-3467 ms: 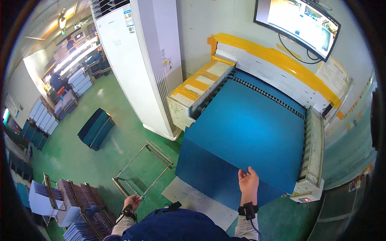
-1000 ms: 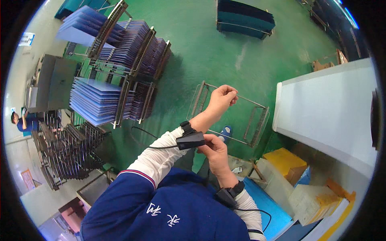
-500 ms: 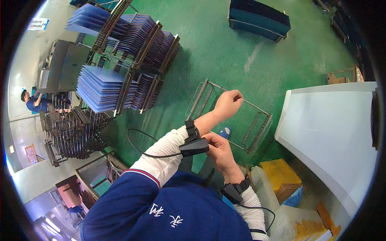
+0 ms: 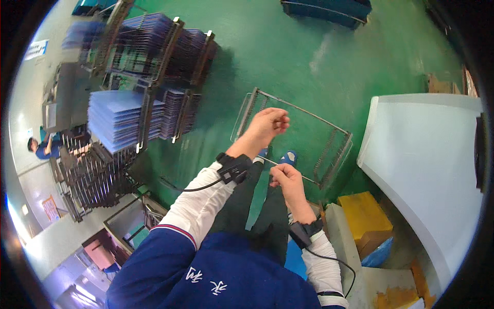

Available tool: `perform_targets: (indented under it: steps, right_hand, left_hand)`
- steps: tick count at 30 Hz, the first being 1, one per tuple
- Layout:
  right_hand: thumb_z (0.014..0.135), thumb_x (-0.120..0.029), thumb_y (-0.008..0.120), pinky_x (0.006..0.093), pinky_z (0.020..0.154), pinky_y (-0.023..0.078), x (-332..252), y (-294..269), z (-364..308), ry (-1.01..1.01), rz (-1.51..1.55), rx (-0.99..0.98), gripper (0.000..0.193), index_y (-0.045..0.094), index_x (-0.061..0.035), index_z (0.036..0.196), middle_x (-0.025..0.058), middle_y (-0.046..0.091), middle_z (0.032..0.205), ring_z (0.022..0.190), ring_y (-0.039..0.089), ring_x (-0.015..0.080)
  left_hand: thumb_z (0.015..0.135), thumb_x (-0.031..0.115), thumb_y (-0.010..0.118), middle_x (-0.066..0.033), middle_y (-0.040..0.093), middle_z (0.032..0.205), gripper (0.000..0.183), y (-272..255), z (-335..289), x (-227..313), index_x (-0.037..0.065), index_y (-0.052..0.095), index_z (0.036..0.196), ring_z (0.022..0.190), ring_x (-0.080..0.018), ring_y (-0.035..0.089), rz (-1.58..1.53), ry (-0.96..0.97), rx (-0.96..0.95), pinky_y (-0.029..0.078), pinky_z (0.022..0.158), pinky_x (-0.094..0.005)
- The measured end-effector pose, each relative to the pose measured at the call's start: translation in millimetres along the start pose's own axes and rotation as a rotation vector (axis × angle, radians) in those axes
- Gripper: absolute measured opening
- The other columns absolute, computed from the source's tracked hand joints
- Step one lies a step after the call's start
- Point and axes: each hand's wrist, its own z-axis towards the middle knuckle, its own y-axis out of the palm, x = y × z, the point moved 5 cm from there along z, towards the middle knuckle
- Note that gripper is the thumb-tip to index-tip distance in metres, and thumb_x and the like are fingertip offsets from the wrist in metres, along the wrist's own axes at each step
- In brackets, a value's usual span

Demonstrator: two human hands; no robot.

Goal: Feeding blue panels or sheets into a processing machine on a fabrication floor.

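Observation:
My left hand (image 4: 265,127) hangs over the near left part of a metal rack frame (image 4: 303,114) on the floor. Its fingers are loosely curled in and nothing shows in them. Lower and to the right is my right hand (image 4: 289,186), fingers bent against the thumb, with nothing visible in the grip. Neither hand appears to touch the frame. A black strapped device (image 4: 234,168) with a cable sits on my left wrist; a similar black device (image 4: 303,233) is on my right wrist.
Racks full of bluish sheets (image 4: 116,116) stand at left, with dark empty racks (image 4: 87,172) and another person (image 4: 47,147) beyond. A large pale panel (image 4: 422,139) rises at right, near a yellow box (image 4: 363,216). A dark blue bin (image 4: 327,11) is at the far edge.
My right hand has come away from the device on my left wrist. My left hand has drawn back leftward, and its forearm has turned. The whole view has shifted slightly.

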Motion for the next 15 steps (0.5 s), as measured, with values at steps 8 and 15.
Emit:
perform_targets:
  steps: [8,15]
  right_hand:
    - [0.088,-0.015,0.062,0.0242,0.056,0.047,147.7,-189.1,65.5,0.3,-0.062,0.4,0.011,0.064,-0.0044,0.087,0.0021,0.059,0.074,0.059,0.055,0.0104]
    - [0.087,-0.014,0.063,0.0264,0.05,0.049,261.3,-332.4,85.6,0.504,-0.176,0.642,0.009,0.064,-0.0051,0.088,0.0033,0.061,0.069,0.056,0.057,0.0124]
  left_hand:
    - [0.092,0.015,0.058,-0.0069,0.062,0.088,0.018,-144.2,82.1,-60.9,0.001,0.059,0.104,0.076,-0.016,0.06,0.325,-0.112,0.21,0.051,0.068,-0.0288]
    - [0.09,0.016,0.06,-0.0069,0.063,0.085,0.017,-298.0,120.3,-115.6,0.003,0.059,0.101,0.074,-0.0167,0.061,0.398,-0.27,0.475,0.051,0.065,-0.0295]
